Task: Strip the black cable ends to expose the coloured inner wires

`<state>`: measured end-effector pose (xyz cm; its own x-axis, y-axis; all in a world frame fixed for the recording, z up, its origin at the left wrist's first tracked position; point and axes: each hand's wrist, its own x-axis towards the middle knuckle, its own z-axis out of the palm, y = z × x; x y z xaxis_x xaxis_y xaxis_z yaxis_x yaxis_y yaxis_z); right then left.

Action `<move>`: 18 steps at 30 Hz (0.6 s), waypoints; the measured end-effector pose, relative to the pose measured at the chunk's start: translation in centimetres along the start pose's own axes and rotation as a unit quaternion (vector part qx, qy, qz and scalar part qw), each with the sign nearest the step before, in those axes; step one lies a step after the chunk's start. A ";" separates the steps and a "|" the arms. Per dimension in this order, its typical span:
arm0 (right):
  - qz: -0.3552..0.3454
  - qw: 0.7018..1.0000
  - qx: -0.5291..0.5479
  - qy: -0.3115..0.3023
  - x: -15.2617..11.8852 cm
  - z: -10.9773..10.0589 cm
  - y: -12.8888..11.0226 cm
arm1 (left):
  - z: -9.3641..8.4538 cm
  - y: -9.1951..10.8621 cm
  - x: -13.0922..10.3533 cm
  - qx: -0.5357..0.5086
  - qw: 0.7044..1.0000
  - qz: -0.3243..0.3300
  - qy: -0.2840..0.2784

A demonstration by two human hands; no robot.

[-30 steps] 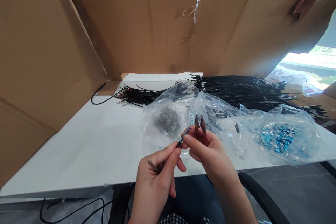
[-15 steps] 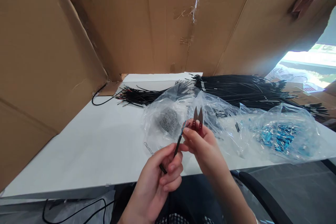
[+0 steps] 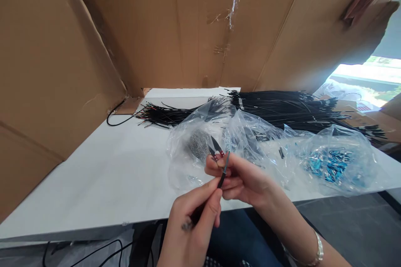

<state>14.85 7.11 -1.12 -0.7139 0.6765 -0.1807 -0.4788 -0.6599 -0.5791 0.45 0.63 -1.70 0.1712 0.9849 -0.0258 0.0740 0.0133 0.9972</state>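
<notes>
My left hand (image 3: 199, 212) is closed on a short length of black cable (image 3: 222, 180), pinched between thumb and forefinger. Thin inner wires (image 3: 226, 162), one of them bluish, stick up out of the cable's end. A blurred silvery tip (image 3: 187, 224) shows by the base of my left thumb. Tucked in my right hand (image 3: 241, 177) is a pair of thread snips (image 3: 216, 147) with dark, parted blades and red grips. Its fingers touch the bared wires, close above the left fingertips; most of the snips' handle is hidden.
Behind the hands lies a clear plastic bag with a grey, finely tangled mass (image 3: 199, 144). To the right, another clear bag holds blue terminals (image 3: 332, 164). Bundles of black cables (image 3: 282, 106) run along the back of the white table (image 3: 94, 183), before a cardboard wall (image 3: 194, 29).
The snips have swung from upright to leaning left, and the right hand has turned with them. My left hand has shifted its grip up close to the cable's stripped end.
</notes>
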 end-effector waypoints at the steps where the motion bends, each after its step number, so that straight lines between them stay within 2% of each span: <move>1: 0.019 1.000 0.002 0.001 -0.2 0.0 0.0 | 0.0 0.2 -0.3 0.046 0.998 0.029 0.019; 5: 0.037 0.999 0.014 0.033 -1.0 0.6 0.2 | 0.4 0.9 -0.8 0.120 0.980 0.147 0.066; 7: -0.002 0.997 0.002 0.076 -1.4 0.9 0.5 | 0.5 0.8 -0.7 0.149 0.970 0.179 0.066; 9: -0.080 0.988 -0.025 0.130 -1.6 1.3 0.7 | 0.5 0.5 -0.6 0.186 0.960 0.194 0.075; 12: -0.193 0.961 -0.071 0.183 -1.8 1.7 1.1 | 0.3 -0.1 -0.5 0.223 0.943 0.218 0.113; 15: -0.238 0.936 -0.151 0.212 -1.7 1.9 1.2 | 0.1 -0.5 -0.6 0.233 0.932 0.250 0.123; 18: -0.271 0.891 -0.256 0.258 -1.5 1.8 1.4 | 0.0 -0.8 -0.6 0.245 0.920 0.278 0.127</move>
<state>14.30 4.63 -0.17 -0.0547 0.9981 -0.0294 -0.2916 -0.0441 -0.9555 0.26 0.00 -2.45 0.0867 0.8252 0.5582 0.4889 -0.5234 0.6979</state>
